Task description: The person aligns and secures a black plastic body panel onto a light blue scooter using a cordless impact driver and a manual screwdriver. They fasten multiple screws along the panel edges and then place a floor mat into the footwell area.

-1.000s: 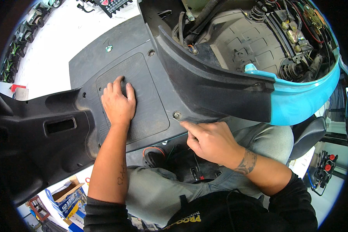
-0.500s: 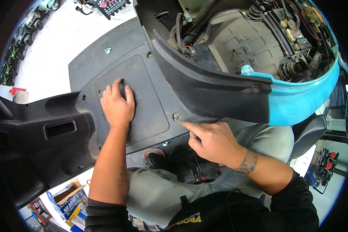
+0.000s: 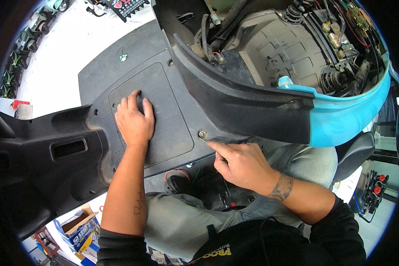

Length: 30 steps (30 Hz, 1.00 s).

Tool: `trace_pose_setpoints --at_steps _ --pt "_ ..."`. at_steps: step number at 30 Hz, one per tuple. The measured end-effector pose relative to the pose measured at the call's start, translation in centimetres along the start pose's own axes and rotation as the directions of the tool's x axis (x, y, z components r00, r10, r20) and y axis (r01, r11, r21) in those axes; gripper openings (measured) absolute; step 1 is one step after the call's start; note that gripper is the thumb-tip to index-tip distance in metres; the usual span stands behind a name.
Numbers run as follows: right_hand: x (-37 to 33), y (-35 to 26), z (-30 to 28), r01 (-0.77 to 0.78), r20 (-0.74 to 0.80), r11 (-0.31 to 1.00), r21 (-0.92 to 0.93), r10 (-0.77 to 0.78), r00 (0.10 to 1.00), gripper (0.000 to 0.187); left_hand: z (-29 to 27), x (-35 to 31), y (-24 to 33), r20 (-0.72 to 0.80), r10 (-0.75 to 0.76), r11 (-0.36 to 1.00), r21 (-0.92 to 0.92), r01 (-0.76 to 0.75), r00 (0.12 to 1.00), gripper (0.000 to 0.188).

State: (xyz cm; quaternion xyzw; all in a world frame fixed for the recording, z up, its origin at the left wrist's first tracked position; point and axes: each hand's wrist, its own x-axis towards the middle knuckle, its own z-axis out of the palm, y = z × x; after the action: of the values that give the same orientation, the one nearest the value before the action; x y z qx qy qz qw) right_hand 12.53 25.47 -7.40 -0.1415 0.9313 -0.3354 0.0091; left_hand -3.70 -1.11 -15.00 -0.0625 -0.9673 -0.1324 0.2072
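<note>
My left hand (image 3: 135,120) rests on the textured rectangular panel (image 3: 168,128) of a dark grey scooter footboard (image 3: 181,102), fingers spread and slightly bent, holding nothing. My right hand (image 3: 244,164) is at the near edge of the footboard, its index finger stretched forward and the other fingers curled under. From that fingertip a thin pale rod (image 3: 202,139) sticks out toward a round recess with a metal bolt (image 3: 202,133). Most of the rod is hidden by the hand, so its kind cannot be told.
A black and turquoise side cover (image 3: 350,119) curves round the open body compartment (image 3: 292,55), where springs and wiring show. The black front panel (image 3: 44,150) extends left. A small green circuit board (image 3: 123,57) lies on the far side. An open cardboard box (image 3: 77,224) stands lower left.
My right hand has shifted very slightly left and down beside the bolt. The left hand has stayed in place.
</note>
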Motion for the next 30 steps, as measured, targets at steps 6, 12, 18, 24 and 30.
trace_pose_setpoints --at_steps 6,12,18,24,30 --pt "-0.8 0.4 1.4 0.048 -0.022 0.996 -0.07 -0.05 0.999 0.043 0.0 -0.1 0.1 -0.002 -0.005 1.0 -0.002 0.005 1.0 0.036" --pt "-2.6 -0.3 4.1 0.031 0.027 0.983 -0.181 -0.027 0.999 0.063 0.0 -0.1 0.2 0.002 -0.02 1.0 0.005 0.02 1.0 0.037" --pt "-1.7 -2.0 5.9 -0.161 -0.031 0.987 0.019 0.161 0.986 0.067 -0.1 -0.1 0.2 0.001 -0.007 1.0 0.0 0.007 1.0 0.036" --pt "-2.2 -2.9 3.2 -0.205 0.042 0.977 0.055 0.203 0.978 0.053 -0.1 -0.1 0.1 0.002 -0.006 1.0 -0.007 0.006 1.0 0.036" --pt "-2.2 -2.6 2.5 -0.196 0.008 0.978 0.071 0.196 0.981 0.049 0.1 -0.1 0.0 -0.014 0.001 1.0 0.017 0.0 1.0 0.035"
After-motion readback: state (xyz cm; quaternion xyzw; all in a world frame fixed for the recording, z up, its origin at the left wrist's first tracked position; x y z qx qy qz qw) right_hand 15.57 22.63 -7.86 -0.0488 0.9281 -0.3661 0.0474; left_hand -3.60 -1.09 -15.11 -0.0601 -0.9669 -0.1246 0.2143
